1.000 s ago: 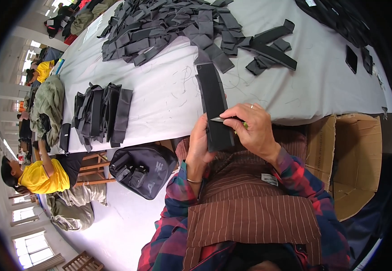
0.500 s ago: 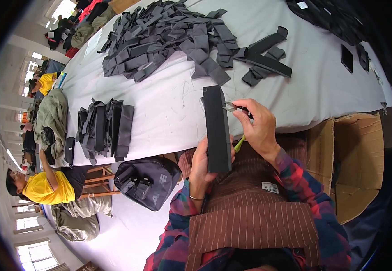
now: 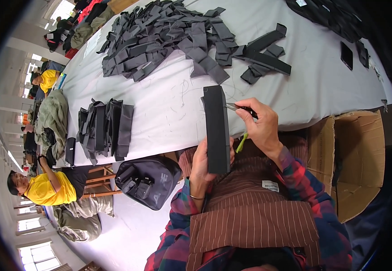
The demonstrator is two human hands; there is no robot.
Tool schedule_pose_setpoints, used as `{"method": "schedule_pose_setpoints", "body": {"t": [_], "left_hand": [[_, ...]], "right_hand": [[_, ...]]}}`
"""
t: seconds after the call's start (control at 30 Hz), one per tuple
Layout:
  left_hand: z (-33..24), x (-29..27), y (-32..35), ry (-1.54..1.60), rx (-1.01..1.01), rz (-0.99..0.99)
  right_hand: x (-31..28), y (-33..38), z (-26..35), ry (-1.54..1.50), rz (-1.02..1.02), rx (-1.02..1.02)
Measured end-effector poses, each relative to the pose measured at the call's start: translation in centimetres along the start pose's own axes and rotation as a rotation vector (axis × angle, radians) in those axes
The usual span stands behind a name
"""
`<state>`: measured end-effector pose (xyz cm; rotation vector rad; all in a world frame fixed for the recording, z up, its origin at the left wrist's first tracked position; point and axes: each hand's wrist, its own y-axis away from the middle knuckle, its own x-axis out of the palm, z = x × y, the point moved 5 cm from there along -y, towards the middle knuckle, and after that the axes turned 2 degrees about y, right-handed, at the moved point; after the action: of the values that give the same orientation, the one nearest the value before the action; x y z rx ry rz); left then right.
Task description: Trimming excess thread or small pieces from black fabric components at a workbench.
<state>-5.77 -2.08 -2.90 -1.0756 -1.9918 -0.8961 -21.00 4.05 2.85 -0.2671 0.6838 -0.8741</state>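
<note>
A long black folded fabric strip [image 3: 217, 131] stands nearly upright in my left hand [image 3: 200, 159], which is closed around its lower part; most of the fingers are behind the fabric. My right hand [image 3: 262, 124] pinches a small pair of thread snips [image 3: 249, 111] with dark handles. Their metal blades point left, at the right edge of the strip near its upper half; whether they touch it I cannot tell. A yellow-green piece [image 3: 242, 142] shows below the right hand, and what it belongs to is unclear.
Beyond my hands, a large heap of dark fabric pieces [image 3: 160, 38] covers the white-clothed table [image 3: 164, 117]. Several strips lie in a stack [image 3: 106, 128] at left. A dark bag [image 3: 153, 180] hangs below the edge; a cardboard box [image 3: 358, 153] stands right. A person in yellow [image 3: 54, 187] works at left.
The snips have shifted slightly right with my right hand. The strip in my left hand has barely moved. At left, the person in yellow has moved a little.
</note>
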Motion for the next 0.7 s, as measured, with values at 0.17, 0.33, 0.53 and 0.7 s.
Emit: {"method": "schedule_pose_setpoints", "body": {"t": [0.17,0.33,0.53,0.7], "left_hand": [[0.1,-0.3,0.1,0.010,0.005,-0.028],[0.1,-0.1,0.0,-0.012,0.006,-0.006],[0.3,0.0,0.0,0.018,-0.011,-0.010],[0.5,-0.4,-0.1,0.000,-0.009,0.005]], "right_hand": [[0.2,0.3,0.1,-0.096,0.022,0.066],[0.3,0.5,0.5,-0.047,-0.020,0.029],[0.5,0.7,0.8,-0.015,-0.074,-0.005],[0.3,0.8,1.2,0.033,-0.099,-0.050]]}}
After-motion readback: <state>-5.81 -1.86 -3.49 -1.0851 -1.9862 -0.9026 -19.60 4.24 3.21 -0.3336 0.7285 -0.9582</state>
